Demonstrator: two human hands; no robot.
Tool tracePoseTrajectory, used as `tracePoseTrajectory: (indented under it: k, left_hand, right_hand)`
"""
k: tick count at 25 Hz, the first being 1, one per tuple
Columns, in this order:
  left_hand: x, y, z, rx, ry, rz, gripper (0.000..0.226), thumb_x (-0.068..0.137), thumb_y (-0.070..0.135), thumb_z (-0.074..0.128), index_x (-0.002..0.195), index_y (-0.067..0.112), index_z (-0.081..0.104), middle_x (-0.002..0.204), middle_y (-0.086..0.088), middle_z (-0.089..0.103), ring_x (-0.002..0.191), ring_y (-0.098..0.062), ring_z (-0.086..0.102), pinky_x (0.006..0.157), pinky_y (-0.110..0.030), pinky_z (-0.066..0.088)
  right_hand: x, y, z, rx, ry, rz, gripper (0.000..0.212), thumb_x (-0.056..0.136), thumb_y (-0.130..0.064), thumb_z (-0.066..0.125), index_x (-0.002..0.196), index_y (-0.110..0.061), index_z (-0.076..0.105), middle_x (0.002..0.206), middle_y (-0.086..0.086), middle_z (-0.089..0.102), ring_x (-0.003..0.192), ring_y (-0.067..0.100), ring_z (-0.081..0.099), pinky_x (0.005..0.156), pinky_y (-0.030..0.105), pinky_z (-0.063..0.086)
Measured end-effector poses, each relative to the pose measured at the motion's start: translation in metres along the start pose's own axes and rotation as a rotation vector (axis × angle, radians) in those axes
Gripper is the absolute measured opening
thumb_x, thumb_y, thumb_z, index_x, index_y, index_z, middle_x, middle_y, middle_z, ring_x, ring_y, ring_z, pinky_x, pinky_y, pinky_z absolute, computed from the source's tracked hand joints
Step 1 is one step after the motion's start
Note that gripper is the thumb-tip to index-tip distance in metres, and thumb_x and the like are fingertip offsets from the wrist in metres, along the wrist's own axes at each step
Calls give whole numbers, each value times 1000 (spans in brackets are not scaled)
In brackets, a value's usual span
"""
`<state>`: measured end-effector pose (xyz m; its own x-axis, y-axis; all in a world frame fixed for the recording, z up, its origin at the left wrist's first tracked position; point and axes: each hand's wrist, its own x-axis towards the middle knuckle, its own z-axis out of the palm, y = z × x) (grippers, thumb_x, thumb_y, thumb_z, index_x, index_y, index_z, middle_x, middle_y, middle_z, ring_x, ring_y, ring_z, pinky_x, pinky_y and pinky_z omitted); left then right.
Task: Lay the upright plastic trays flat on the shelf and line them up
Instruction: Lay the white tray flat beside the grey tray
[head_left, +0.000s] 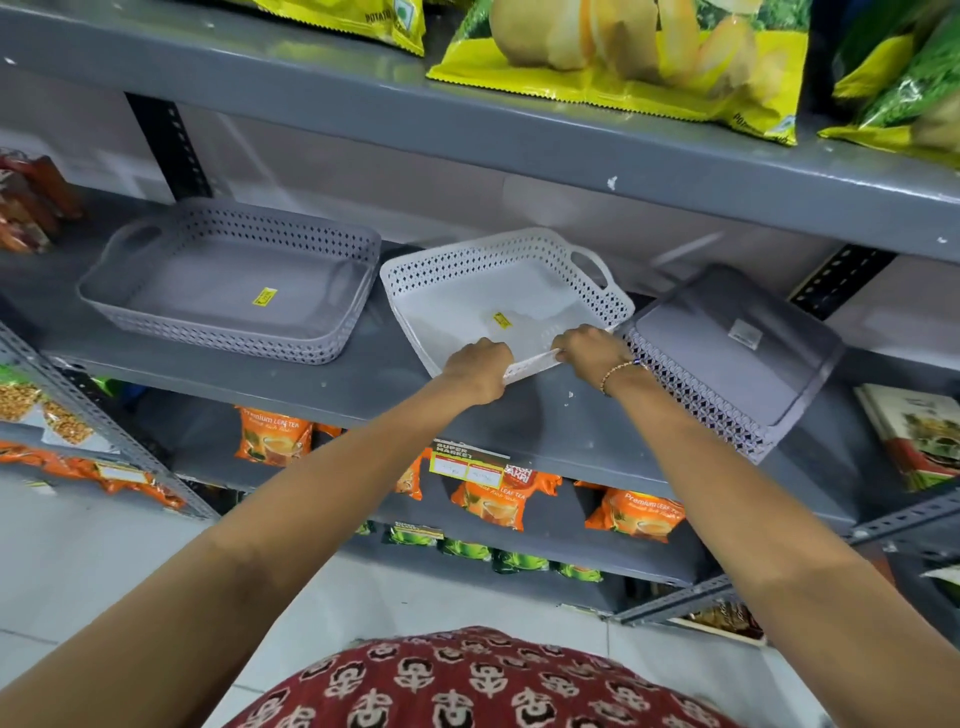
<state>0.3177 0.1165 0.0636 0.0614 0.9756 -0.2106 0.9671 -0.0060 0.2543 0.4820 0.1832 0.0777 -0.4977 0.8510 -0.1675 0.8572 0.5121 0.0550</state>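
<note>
A white perforated plastic tray (467, 291) lies flat on the grey shelf (363, 384), turned at an angle. My left hand (480, 366) and my right hand (589, 348) both grip its near rim. To its left a stack of grey perforated trays (228, 286) lies flat with a yellow sticker inside. To the right another grey tray (727, 358) leans tilted, its underside facing up, against the back of the shelf and touching the white tray's right side.
The shelf above (467, 140) carries yellow chip bags (623, 57) and hangs low over the trays. Orange tea packets (493, 499) fill the shelf below. Red packets (26, 202) sit at the far left, boxes (919, 431) at the far right.
</note>
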Motion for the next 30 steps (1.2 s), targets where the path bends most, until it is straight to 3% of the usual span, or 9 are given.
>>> tracePoseTrajectory:
  k: [6, 11, 20, 22, 25, 30]
  left_hand:
    - [-5, -63, -25, 16, -82, 69, 30, 88, 5, 56, 116, 12, 64, 117, -18, 60, 104, -35, 59, 72, -34, 45]
    - [-13, -108, -36, 23, -152, 136, 24, 90, 3, 55, 110, 8, 67, 114, -20, 62, 105, -36, 58, 84, -41, 50]
    - [-27, -130, -35, 27, -136, 227, 20, 92, 4, 50, 105, 5, 66, 94, -14, 54, 93, -33, 53, 74, -37, 44]
    - [-26, -127, -38, -6, -150, 250, 23, 92, 6, 52, 111, 8, 65, 107, -15, 60, 102, -31, 55, 82, -38, 47]
    - [-23, -103, -48, -186, -92, 310, 33, 93, 11, 55, 127, 11, 58, 130, -11, 60, 122, -26, 53, 105, -41, 44]
    - [-14, -6, -42, -246, 105, 417, 37, 97, 20, 51, 134, 17, 52, 139, -4, 56, 131, -24, 47, 110, -40, 39]
  right_hand:
    - [-2, -51, -3, 4, 27, 1, 26, 90, 1, 46, 112, -7, 59, 112, 20, 65, 108, 34, 58, 84, 36, 47]
    - [-5, -93, 8, 19, 51, 11, 29, 86, 1, 50, 112, -9, 59, 112, 17, 66, 105, 34, 59, 83, 36, 47]
    - [-16, -118, 13, 141, 55, 100, 28, 91, -9, 46, 116, -12, 59, 113, 18, 66, 106, 35, 58, 85, 40, 48]
    - [-21, -115, 7, 244, 46, 116, 26, 93, -17, 48, 117, -16, 59, 116, 16, 65, 107, 34, 58, 88, 41, 50]
    - [-36, -103, -5, 337, 168, 157, 26, 94, -22, 49, 116, -16, 61, 114, 10, 69, 105, 31, 61, 87, 39, 52]
    - [-87, -32, -6, 507, 506, 407, 20, 91, -15, 51, 99, -13, 69, 94, 16, 74, 86, 36, 66, 74, 40, 57]
